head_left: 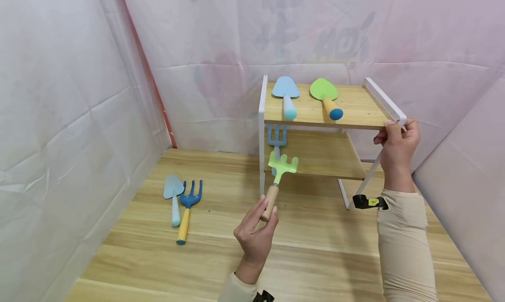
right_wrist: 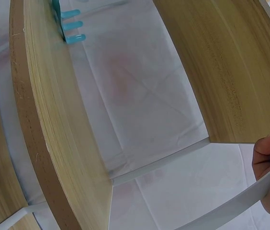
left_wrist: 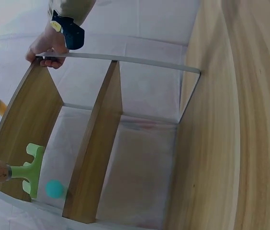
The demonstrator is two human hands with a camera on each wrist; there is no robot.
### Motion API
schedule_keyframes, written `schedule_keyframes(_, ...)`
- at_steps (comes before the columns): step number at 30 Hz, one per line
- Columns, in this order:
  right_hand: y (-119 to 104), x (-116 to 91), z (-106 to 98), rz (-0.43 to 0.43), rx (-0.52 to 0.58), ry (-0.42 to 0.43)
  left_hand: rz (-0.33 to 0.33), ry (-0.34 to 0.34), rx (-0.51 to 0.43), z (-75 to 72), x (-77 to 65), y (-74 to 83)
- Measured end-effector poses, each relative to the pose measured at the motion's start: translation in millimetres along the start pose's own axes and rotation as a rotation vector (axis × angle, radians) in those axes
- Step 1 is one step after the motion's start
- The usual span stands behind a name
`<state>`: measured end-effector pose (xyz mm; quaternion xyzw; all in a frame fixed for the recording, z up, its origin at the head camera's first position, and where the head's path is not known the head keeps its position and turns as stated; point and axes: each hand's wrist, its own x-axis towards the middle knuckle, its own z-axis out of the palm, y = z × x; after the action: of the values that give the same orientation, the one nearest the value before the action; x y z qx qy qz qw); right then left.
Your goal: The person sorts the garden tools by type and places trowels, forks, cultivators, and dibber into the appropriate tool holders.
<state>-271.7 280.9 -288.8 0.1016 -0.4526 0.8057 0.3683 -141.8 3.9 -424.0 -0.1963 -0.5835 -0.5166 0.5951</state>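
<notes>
The left grip (head_left: 255, 237) pinches the green fork (head_left: 272, 192) by its handle end. The fork's long axis runs forward from there, tines facing the gap between the rack's (head_left: 262, 104) shelves (head_left: 323, 155) (the right grip (head_left: 398, 147) holds a top front corner).

Light-green three-pronged hand fork (head_left: 273, 191), wooden handle in left hand's (head_left: 255, 237) pinch, prongs up, leaning right, before the left side of an upright two-board, white-framed wood-grain shelf (head_left: 357, 104), right hand (head_left: 399, 146) gripping its upper right front corner.
</notes>
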Motion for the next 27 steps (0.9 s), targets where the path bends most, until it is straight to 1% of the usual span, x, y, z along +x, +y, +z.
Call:
schedule_keyframes(3,-1,0,-1,-0.002,-0.006,-0.001,-0.025,-0.011,-0.016,4.7,2.1,0.4)
schedule_keyframes(9,-1,0,0,0.004,0.01,0.0,-0.046,-0.011,0.013,15.2,2.0,-2.3)
schedule_keyframes(16,1,0,0,-0.01,0.013,-0.004,-0.028,-0.042,0.03,31.3,-0.2,-7.7)
schedule_keyframes(22,1,0,0,-0.005,0.018,-0.002,-0.008,-0.056,0.062,41.1,-4.4,-14.3)
schedule_keyframes(25,1,0,0,-0.001,0.015,0.0,-0.037,-0.058,0.071,45.2,-4.9,-17.1)
schedule_keyframes(27,1,0,0,0.005,0.024,0.006,-0.087,-0.052,0.066,48.1,-5.0,-18.4)
